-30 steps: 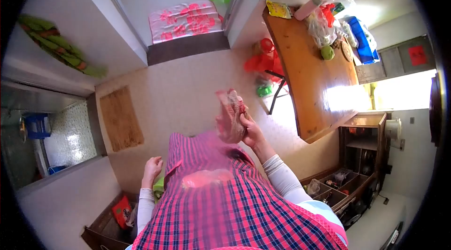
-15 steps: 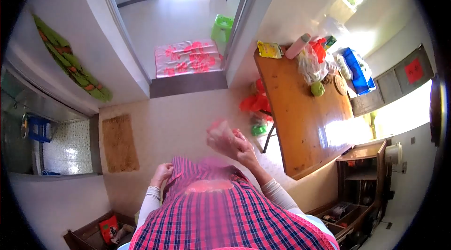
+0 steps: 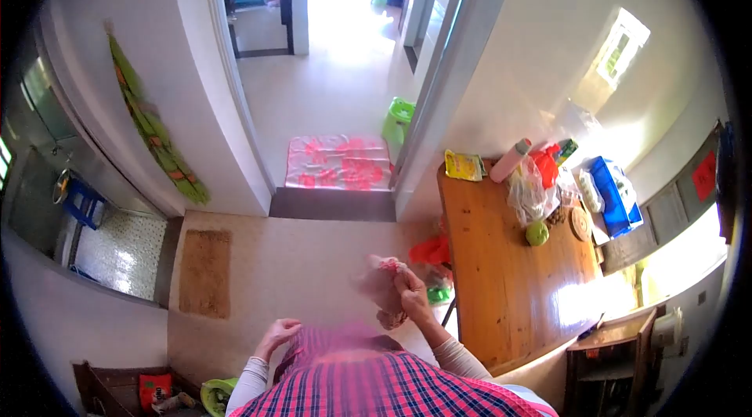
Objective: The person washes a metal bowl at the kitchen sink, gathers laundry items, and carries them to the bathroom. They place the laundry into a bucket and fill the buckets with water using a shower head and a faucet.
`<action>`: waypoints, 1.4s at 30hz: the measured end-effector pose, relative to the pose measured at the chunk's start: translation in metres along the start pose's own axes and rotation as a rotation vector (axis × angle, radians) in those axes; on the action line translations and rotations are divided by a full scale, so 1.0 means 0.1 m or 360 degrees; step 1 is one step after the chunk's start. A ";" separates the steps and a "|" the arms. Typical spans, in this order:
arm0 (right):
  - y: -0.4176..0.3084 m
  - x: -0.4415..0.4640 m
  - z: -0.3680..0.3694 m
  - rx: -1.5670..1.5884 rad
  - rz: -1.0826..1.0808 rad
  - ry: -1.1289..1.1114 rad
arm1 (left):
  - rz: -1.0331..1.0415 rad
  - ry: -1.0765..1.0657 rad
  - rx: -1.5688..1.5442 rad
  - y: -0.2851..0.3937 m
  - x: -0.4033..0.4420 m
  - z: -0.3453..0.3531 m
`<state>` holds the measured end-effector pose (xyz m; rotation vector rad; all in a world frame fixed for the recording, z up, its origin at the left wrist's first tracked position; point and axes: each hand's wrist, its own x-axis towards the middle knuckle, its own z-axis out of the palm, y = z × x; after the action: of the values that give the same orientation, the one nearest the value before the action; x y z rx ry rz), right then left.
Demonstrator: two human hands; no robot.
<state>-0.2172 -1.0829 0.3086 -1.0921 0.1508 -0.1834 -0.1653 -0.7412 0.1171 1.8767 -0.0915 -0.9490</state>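
Observation:
My left hand [image 3: 281, 332] is closed at the upper left edge of the plaid apron [image 3: 356, 382], its fingers seeming to pinch the fabric. The apron is pink and navy, and its lower part is smeared by motion. In my right hand [image 3: 412, 296] there is a crumpled pinkish-white cloth [image 3: 380, 288], gripped at its upper right side and hanging over the floor in front of me. The cloth is blurred, so its exact kind is hard to make out. The wooden table stands just right of that hand.
Bags, a pink bottle [image 3: 511, 160], a green round item [image 3: 536, 233] and a blue basket [image 3: 613, 196] are on the wooden table [image 3: 509, 292]. Ahead, a doorway has a pink floral mat [image 3: 338, 162] and a green stool [image 3: 399, 119]. A brown mat [image 3: 205, 272] lies left.
My view has tilted up, so the room sits lower in the picture. The cloth in my right hand has swung and hangs lower. My left hand stays at the apron's edge.

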 end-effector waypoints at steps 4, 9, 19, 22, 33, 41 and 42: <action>0.35 0.16 0.14 -0.0133 0.0192 -0.0035 | 0.0206 -0.0314 -0.0264 0.99 -0.11 0.19; 0.67 0.35 0.43 0.0159 0.0430 -0.0216 | 0.0651 0.0098 -0.0014 1.63 -0.27 0.45; 0.75 0.52 1.29 -0.0648 -0.0088 -0.0647 | 0.0878 0.0551 -0.0989 1.29 -0.35 -0.10; 0.83 0.65 1.61 -0.1042 -0.0468 -0.0678 | 0.1015 0.0684 -0.1228 1.15 -0.39 -0.37; 1.38 0.93 3.25 -0.1033 -0.0585 -0.0975 | 0.0935 0.0930 -0.1239 0.53 -0.99 -1.95; 1.93 1.25 4.23 -0.0739 -0.0409 -0.1184 | 0.0808 0.1318 -0.1445 -0.25 -1.30 -2.78; 1.92 1.30 4.35 -0.0699 -0.0413 -0.1183 | 0.0791 0.1353 -0.1439 -0.32 -1.29 -2.87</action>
<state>0.0154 -0.6493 0.3304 -1.5487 -0.6466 0.0377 -0.0797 -0.4557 0.2230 1.1624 0.3222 0.2050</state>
